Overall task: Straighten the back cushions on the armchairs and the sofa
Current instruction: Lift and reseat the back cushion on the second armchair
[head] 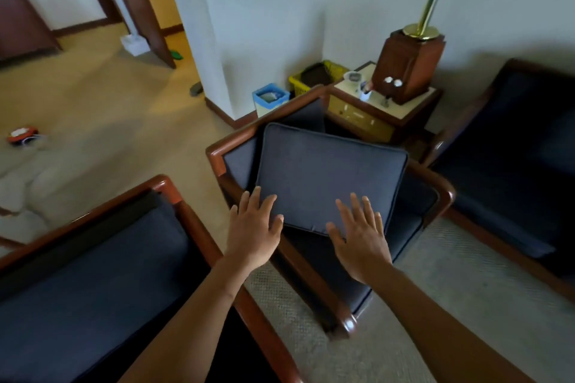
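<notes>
A dark blue back cushion lies tilted forward in the middle wooden armchair, its lower edge over the seat. My left hand rests flat on the cushion's lower left corner, fingers spread. My right hand lies flat on its lower right edge, fingers apart too. Neither hand grips the cushion. A second armchair with blue upholstery stands at the lower left. Another dark blue seat is at the right, with only part of it showing.
A side table with a brass lamp on a wooden base stands behind the middle chair. A yellow basket and a blue bin sit by the wall. Beige carpet stretches left, with a red object on it.
</notes>
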### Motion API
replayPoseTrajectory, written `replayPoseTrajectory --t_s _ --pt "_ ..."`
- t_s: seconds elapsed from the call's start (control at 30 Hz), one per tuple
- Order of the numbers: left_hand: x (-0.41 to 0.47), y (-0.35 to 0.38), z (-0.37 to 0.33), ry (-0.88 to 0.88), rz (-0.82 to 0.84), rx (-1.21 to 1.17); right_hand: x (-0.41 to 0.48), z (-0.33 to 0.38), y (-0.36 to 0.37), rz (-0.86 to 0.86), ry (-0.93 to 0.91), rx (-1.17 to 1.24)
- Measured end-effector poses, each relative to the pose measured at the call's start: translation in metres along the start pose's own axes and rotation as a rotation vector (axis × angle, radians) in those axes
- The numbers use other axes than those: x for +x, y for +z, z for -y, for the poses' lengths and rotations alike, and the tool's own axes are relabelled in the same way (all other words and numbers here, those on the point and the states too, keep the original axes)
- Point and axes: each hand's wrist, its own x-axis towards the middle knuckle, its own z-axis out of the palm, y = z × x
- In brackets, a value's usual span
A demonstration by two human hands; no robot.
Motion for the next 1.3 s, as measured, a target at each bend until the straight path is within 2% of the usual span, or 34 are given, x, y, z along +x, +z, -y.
replayPoseTrajectory --t_s 0.13,0.27,0.5,0.73,1.0,1.3 --pt "0.042 0.016 -0.043 -0.031 0.011 -0.031 0.031 -0.049 -0.029 -0.019 0.029 0.006" --pt "0.088 0.029 -0.057 -0.076 -0.005 -0.08 0.074 -0.078 -0.042 -0.024 0.046 0.023" --pt "0.189 0.051 -0.054 -0.164 -0.027 -0.198 0.173 -0.121 -0.034 -0.024 0.148 0.105" --pt "0.277 0.074 -0.023 -0.364 -0.088 -0.519 0.248 -0.152 -0.006 -0.032 0.323 0.248" --pt "0.358 0.089 0.021 -0.51 -0.142 -0.538 0.31 -0.195 0.025 -0.182 0.55 0.339" --pt "0.395 0.1 0.032 -0.69 -0.187 -0.803 0.344 -0.211 0.043 -0.365 0.83 0.64"
